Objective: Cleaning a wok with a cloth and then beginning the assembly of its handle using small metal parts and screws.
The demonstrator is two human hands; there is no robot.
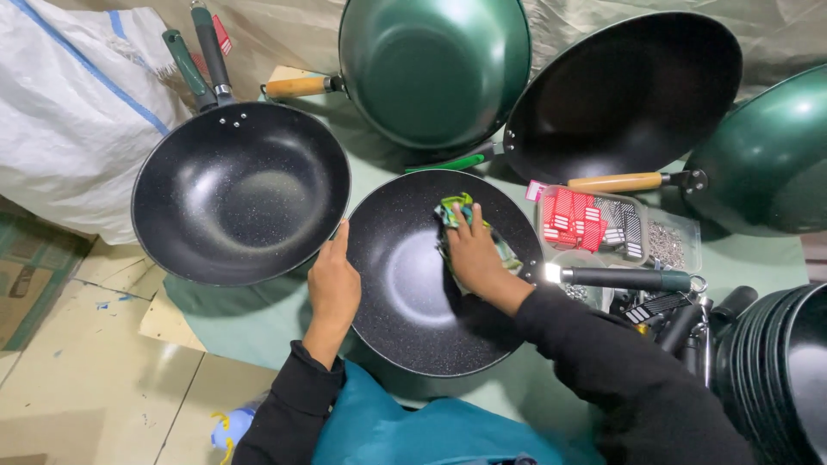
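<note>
A green cloth sheet (258, 319) on the floor carries the work. On it, largest first, lie several woks: 1 dark speckled wok (241, 194) at the sheet's left edge, 1 green wok (435, 69) tipped up at the far edge, 1 black wok (624, 90) leaning beside it, and another green wok (771, 155) at the far right corner. A stack of dark pans (775, 370) fills the near right corner.

The wok being handled, a black speckled wok (413, 301), sits in the middle of the sheet, its handle (629, 278) pointing right. The left hand (334, 288) grips its left rim, fingers narrow and wrapped over the edge. The right hand (474, 254) lies flat inside the bowl, fingers spread and pressing a green patterned rag (457, 211) against the far inner wall.

Smaller things sit at the right: a clear tray of red and black tags (590, 222) and a bag of small metal screws (668, 244).

As a judgement, the wok could rock or slide on the soft sheet if the left hand's hold loosens, and its rim touches the dark speckled wok, so hard rubbing could scuff both coatings. The handle lies close to the tray and could knock it.
</note>
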